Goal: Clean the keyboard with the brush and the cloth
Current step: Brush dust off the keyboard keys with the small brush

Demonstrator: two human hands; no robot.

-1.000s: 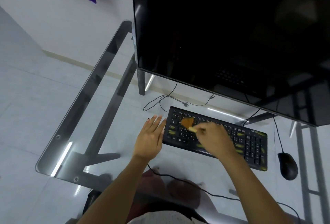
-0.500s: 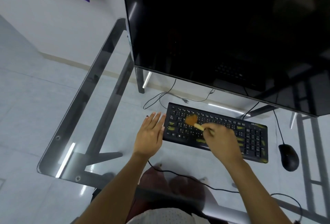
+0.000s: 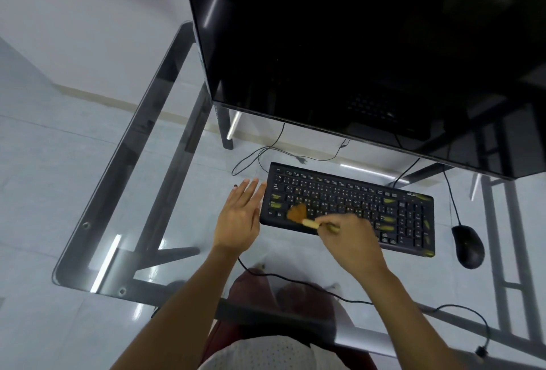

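Note:
A black keyboard (image 3: 354, 195) with yellow-green smears lies on the glass desk. My right hand (image 3: 351, 239) grips a small brush (image 3: 298, 213) by its pale handle; the brown bristles rest on the keys near the keyboard's lower left. My left hand (image 3: 240, 216) lies flat on the glass, fingers together, touching the keyboard's left edge. No cloth is in view.
A large dark monitor (image 3: 354, 44) hangs over the back of the glass desk (image 3: 118, 186). A black mouse (image 3: 468, 245) sits right of the keyboard. Cables (image 3: 295, 278) run across the desk front and behind the keyboard. My knees show below the glass.
The brush has swept from the upper left keys down toward the keyboard's front edge. My left hand has stayed at the keyboard's left side.

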